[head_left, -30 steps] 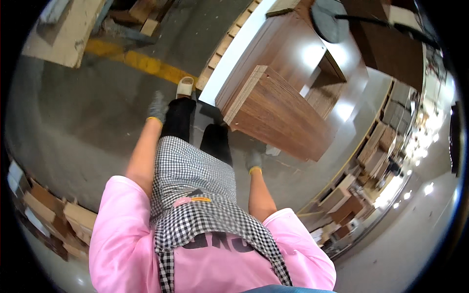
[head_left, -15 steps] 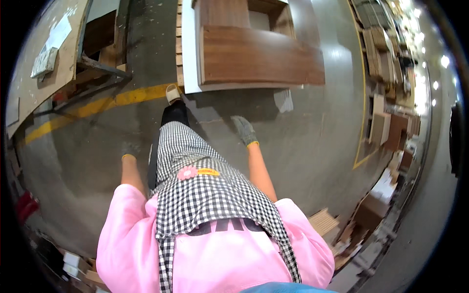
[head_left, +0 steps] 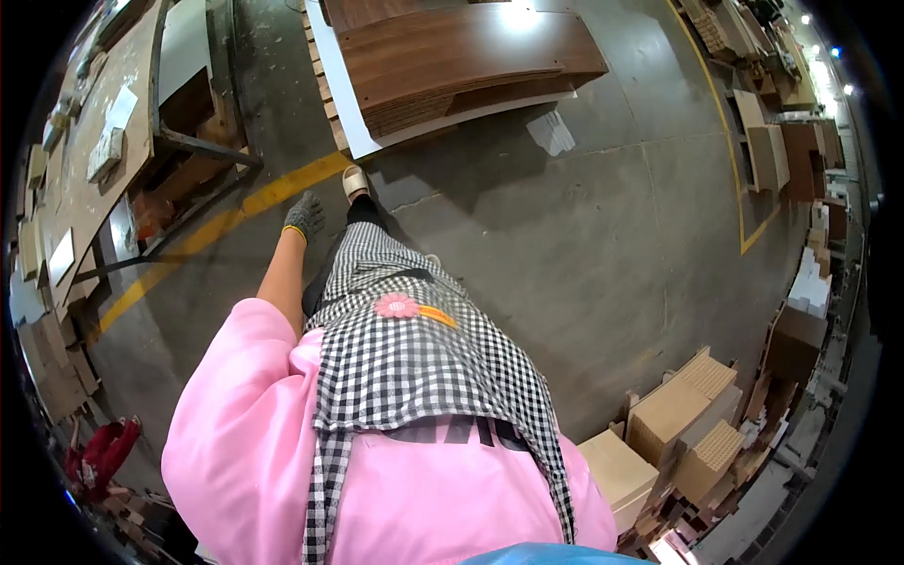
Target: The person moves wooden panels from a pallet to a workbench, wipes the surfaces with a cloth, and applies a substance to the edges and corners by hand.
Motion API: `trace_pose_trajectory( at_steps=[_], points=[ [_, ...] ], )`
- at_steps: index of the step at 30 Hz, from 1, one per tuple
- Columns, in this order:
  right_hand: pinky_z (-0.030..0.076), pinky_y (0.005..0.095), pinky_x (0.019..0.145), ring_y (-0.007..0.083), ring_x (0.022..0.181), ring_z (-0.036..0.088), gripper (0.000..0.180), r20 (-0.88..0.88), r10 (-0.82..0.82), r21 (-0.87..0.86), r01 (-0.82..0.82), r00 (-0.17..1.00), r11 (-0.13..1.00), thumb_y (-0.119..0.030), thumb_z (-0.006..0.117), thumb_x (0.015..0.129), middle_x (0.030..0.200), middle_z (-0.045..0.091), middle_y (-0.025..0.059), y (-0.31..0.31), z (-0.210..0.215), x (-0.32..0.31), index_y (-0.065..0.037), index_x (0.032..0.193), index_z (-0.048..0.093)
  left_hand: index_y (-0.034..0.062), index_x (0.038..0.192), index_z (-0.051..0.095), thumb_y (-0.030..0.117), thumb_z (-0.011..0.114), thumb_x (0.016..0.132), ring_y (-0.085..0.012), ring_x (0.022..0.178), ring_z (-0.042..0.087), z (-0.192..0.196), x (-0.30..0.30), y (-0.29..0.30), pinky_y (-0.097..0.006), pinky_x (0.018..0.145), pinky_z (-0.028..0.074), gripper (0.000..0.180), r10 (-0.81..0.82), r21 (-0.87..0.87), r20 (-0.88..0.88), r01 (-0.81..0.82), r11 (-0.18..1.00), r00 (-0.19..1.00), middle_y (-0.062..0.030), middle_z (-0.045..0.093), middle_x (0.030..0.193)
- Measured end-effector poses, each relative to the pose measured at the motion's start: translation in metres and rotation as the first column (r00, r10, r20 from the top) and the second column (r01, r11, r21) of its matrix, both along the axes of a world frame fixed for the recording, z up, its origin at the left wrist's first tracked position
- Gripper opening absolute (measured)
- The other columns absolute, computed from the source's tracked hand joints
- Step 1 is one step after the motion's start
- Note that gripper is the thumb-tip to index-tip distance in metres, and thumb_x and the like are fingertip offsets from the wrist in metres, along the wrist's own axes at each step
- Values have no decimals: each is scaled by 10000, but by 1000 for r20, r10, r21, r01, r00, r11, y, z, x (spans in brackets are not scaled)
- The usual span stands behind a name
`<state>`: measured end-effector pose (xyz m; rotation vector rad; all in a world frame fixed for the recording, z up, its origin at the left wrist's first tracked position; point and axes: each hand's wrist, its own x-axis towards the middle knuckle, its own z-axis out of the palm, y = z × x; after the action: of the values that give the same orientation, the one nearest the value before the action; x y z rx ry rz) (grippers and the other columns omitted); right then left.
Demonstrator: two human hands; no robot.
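My left hand (head_left: pixel 305 217), in a grey knit glove with a yellow cuff, hangs in the air beside my apron. Its fingers are loosely stretched and hold nothing. My right hand is out of view, hidden beyond my body. Ahead of me a stack of brown wood-grain boards (head_left: pixel 461 71) lies on a white sheet (head_left: pixel 350 104) over a wooden pallet (head_left: pixel 325 89). My left hand touches none of these and is nearest to my checked apron (head_left: pixel 377 250).
At left stands a workbench (head_left: pixel 141 113) with a small wrapped block (head_left: pixel 105 155) on it. A yellow line (head_left: pixel 273 196) crosses the grey floor. Stacked light boards (head_left: pixel 683 400) stand at lower right. A person in red (head_left: pixel 102 459) is at far left.
My left hand has swung forward, while my right hand has dropped out of view. I have stepped and turned, so the board stack sits higher and further left.
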<state>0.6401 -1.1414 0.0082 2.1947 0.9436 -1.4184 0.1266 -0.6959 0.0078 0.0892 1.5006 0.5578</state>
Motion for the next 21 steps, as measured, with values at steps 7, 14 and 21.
trace_pose_trajectory(
  at_steps=[7,14,21],
  points=[
    [449,388,1026,330,1216,580,436,-51,-141,53,143,989,988,-356,529,977,1318,620,143,13,-9,-4,-44,1266,621,192,1353,541,485,435,990,-275,1345,451,10,4,-13,-538,1098,326,479,-671,-307,-601,900,-308,-435,-50,489,1472],
    [449,383,1026,322,1214,582,432,-85,-102,320,124,991,939,-355,522,980,1318,620,141,192,-16,-2,-50,1269,622,354,1338,539,389,323,1009,-171,1390,391,8,-66,-16,-567,1138,245,395,-45,-567,-254,187,-802,-966,80,497,1452],
    [449,364,1027,288,1208,590,431,-299,-142,657,312,944,686,-359,512,984,1311,630,124,475,15,-23,-61,1274,627,333,1391,505,346,326,1008,-235,1414,368,-2,-86,121,-594,1144,223,423,-314,-735,-335,455,-503,-888,50,450,1500]
  ],
)
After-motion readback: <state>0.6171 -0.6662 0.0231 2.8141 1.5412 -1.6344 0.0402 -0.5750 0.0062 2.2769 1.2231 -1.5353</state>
